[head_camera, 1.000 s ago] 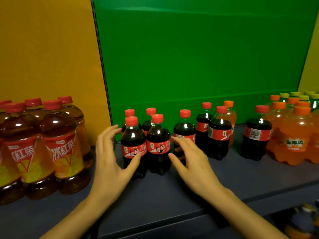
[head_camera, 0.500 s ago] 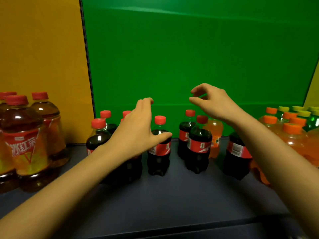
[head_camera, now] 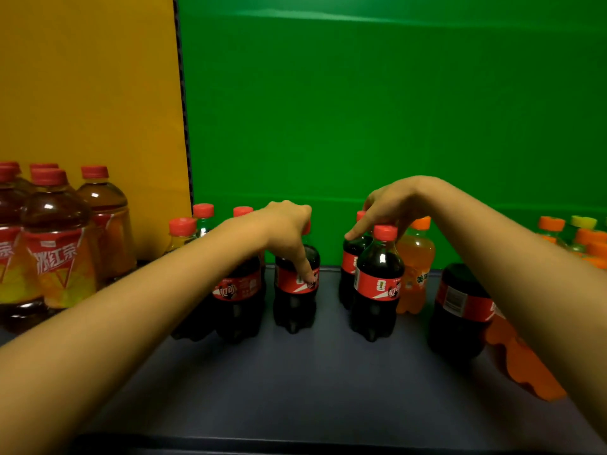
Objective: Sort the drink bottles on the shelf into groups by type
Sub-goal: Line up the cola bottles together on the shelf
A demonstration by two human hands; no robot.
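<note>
On shelf (head_camera: 328, 372), mid-row: left hand (head_camera: 285, 228) fingers clamped over cap and shoulder of centre cola bottle (head_camera: 292, 303); right hand (head_camera: 394, 205) fingers curled round neck of rear cola bottle (head_camera: 348, 264). Probably full, heavy-ish, rigid, slick plastic; best taken below cap, kept upright.

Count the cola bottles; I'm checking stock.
8 dark red-capped cola bottles: four beside the left forearm, one in the left hand's grip, two at the right hand, one under its forearm. Others may hide.

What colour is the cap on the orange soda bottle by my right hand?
Orange; the plastic cap shows best in head view.
</note>
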